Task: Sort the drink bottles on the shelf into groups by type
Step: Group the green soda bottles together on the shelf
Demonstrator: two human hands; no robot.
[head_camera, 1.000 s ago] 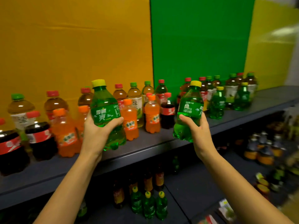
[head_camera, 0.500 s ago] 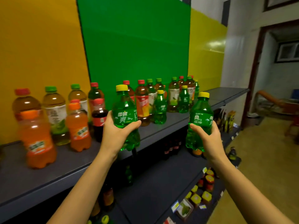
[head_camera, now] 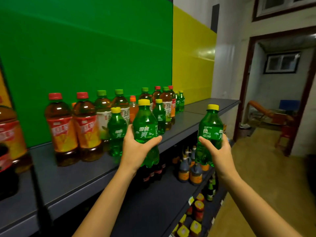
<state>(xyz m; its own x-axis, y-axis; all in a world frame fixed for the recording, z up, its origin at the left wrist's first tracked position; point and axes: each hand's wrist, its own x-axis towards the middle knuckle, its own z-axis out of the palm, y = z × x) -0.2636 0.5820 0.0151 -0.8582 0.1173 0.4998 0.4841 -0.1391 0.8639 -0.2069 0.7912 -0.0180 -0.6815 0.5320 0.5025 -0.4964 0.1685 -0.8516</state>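
The top shelf (head_camera: 205,106) lies bare at its far end, right of centre in the frame, past the last small green bottles (head_camera: 180,101); a hand could enter there from the front. From centre to left, green-capped tea bottles (head_camera: 102,113) and red-labelled bottles (head_camera: 75,132) crowd against the green back panel (head_camera: 85,57), blocking the rear. A standing soda bottle (head_camera: 117,132) is just beside the left hand (head_camera: 135,151) and its held bottle (head_camera: 145,129). A bare strip runs along the shelf front at lower left. The right hand (head_camera: 218,153), gripping a second bottle (head_camera: 210,130), hangs in open air before the shelf edge.

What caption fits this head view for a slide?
Left hand grips a green soda bottle, right hand a second green bottle, before a shelf of mixed drinks.
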